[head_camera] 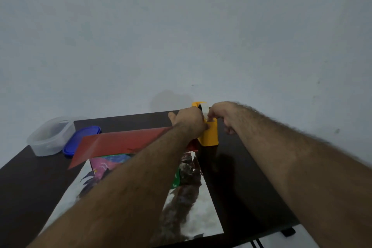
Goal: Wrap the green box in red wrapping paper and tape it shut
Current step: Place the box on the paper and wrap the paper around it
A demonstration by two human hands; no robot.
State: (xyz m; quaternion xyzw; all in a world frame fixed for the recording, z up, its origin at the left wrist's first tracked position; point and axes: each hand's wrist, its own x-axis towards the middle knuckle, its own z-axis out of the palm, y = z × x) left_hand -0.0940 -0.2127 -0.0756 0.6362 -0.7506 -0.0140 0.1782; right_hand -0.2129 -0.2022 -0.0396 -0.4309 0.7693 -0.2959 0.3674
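A yellow tape dispenser [209,137] stands at the far edge of the dark table [241,177]. My left hand [188,120] grips its top from the left. My right hand [220,113] pinches the whitish tape strip [205,109] at the dispenser's top. The red wrapping paper [120,143] lies with its silver inner side [197,217] facing up, and its far flap is folded over to show red. The green box [176,180] with a colourful print sits on the paper, mostly hidden under my left forearm.
A clear plastic container [50,137] and its blue lid [80,141] sit at the table's far left corner. A plain wall rises right behind the table. The table's right front corner and a black strap [287,231] show at lower right.
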